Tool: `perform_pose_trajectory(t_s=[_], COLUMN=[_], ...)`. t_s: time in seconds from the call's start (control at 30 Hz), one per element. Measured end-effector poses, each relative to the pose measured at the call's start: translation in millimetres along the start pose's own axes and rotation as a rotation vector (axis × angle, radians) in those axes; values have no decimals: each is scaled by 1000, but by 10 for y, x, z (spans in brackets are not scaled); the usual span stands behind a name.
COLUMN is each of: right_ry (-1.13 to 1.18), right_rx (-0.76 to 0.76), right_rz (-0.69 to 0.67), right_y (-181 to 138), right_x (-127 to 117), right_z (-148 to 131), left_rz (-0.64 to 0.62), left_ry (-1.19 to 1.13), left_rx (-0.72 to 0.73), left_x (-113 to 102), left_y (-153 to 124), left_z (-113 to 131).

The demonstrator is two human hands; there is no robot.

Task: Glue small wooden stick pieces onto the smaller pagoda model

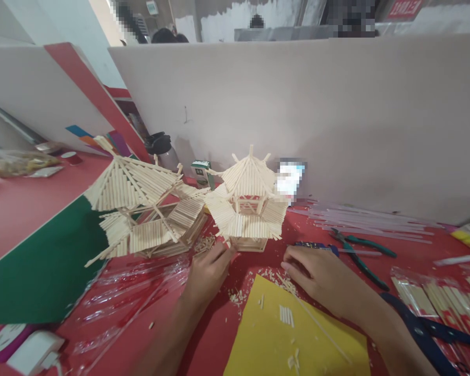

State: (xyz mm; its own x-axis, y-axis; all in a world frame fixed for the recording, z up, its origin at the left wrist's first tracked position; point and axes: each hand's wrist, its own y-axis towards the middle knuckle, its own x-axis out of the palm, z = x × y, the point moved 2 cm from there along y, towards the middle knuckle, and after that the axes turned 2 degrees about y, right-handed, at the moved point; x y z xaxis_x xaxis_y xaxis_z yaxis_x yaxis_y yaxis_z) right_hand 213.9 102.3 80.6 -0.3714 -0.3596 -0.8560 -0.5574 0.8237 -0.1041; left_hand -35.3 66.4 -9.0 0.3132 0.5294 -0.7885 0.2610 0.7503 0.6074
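Two pavilion models built of thin wooden sticks stand on the red table. The smaller one (249,201) is in the middle, the larger, tilted one (143,206) to its left. My left hand (208,271) reaches to the base of the smaller model, fingertips touching its lower roof edge, fingers loosely curled. My right hand (321,279) rests palm down on the table just right of that model, fingers curled inward, beside the yellow sheet (293,334) with short cut sticks on it. A thin long stick lies across the sheet under that hand.
Green-handled pliers (360,256) and clear glue sticks (372,219) lie at the right. Packs of sticks (442,303) and dark scissors (426,329) sit at the lower right. A green sheet (43,266) and clear wrappers (133,292) lie left. A grey partition (297,120) backs the table.
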Motion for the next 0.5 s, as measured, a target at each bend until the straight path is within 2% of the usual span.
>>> perform_pose_trajectory(t_s=[0.5], right_ry=[-22], right_rx=[-14], right_rz=[-9], right_y=[-8], right_x=[1], right_z=[-9], left_rz=[-19], left_ry=[3], left_rx=[-25], left_x=[18], left_y=[8], left_z=[9])
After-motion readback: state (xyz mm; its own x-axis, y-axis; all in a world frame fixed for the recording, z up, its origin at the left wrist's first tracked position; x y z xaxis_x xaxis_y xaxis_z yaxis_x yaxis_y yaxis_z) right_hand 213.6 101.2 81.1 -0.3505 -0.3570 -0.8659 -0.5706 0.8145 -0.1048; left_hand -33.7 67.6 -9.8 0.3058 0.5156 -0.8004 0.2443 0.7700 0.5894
